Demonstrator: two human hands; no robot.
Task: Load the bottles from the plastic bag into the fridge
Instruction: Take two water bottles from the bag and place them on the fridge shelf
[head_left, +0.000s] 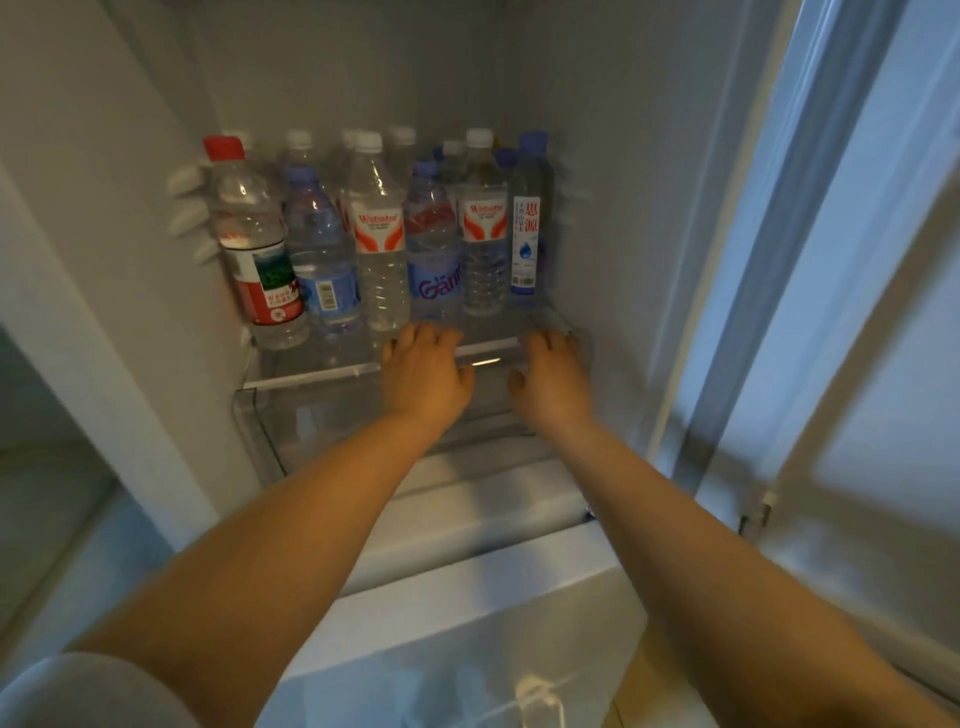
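Several clear water bottles stand upright in rows on a glass fridge shelf (311, 376). A red-capped bottle (254, 244) is at the left, a Ganten bottle (434, 254) in the middle, and a tall blue-capped bottle (527, 223) at the right. My left hand (423, 371) rests on the shelf's front edge just below the Ganten bottle, fingers extended and holding nothing. My right hand (553, 376) lies beside it at the shelf's right end, fingers relaxed and empty. A knotted plastic bag (535, 696) shows at the bottom edge.
A clear drawer (270, 436) sits under the shelf. The fridge's left wall (104, 208) carries white shelf rails. The open fridge door (831, 260) stands at the right. A white freezer compartment front (467, 597) is below my arms.
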